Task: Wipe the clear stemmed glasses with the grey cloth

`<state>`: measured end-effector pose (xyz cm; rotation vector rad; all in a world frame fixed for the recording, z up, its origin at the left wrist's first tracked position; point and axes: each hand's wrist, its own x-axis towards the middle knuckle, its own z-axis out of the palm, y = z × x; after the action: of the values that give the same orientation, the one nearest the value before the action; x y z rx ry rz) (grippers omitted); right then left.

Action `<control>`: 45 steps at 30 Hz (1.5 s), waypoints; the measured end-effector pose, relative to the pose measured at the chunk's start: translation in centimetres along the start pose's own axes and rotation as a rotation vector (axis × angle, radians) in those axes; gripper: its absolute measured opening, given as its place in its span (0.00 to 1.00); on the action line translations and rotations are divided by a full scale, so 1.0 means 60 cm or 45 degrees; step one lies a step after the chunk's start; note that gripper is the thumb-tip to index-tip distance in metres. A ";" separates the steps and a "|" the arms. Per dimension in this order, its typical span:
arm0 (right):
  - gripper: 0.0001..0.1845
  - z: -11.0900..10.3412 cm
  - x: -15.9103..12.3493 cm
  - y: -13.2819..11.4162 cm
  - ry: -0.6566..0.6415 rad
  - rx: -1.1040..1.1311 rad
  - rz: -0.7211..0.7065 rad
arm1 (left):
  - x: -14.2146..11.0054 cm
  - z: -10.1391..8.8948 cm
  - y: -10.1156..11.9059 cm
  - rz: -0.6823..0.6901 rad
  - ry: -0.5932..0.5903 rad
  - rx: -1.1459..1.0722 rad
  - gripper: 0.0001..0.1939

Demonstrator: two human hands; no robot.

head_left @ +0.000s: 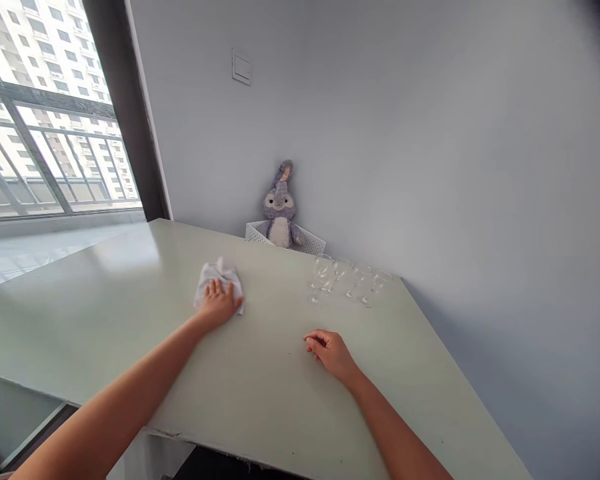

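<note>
My left hand (218,305) lies flat with its fingers spread on a crumpled white cloth (220,269), pressing it against the pale tabletop (260,373). Part of the cloth is hidden under the palm. To the right, my right hand (329,351) rests at the table surface, its fingers loosely curled in and the thumb against them, with nothing visible in the grasp. Beyond that hand, several clear stemmed glasses (343,268) stand close together by the far right edge. Neither hand touches them.
A purple plush rabbit (281,212) sits in a white perforated basket (313,243) past the table's back edge, in the wall corner. A light switch (241,67) is on the wall. Left of it is a window (55,133) with railings. Small dark specks dot the tabletop.
</note>
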<state>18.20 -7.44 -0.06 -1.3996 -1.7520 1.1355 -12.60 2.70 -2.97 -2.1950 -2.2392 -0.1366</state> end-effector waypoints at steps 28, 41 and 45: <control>0.19 -0.183 -0.019 0.141 0.453 -1.362 -0.029 | -0.172 -0.009 0.190 0.249 -0.225 -1.329 0.11; 0.09 -0.022 -0.018 0.031 0.179 -1.029 -0.418 | 0.025 -0.032 0.317 0.137 -0.157 -1.224 0.28; 0.11 0.013 0.009 0.031 0.219 -1.023 -0.450 | 0.046 -0.007 0.356 0.168 -0.156 -1.235 0.21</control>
<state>18.19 -6.95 -2.13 -1.4528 -2.3169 0.0924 8.64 5.83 -1.12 -2.7708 -2.3520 -1.3728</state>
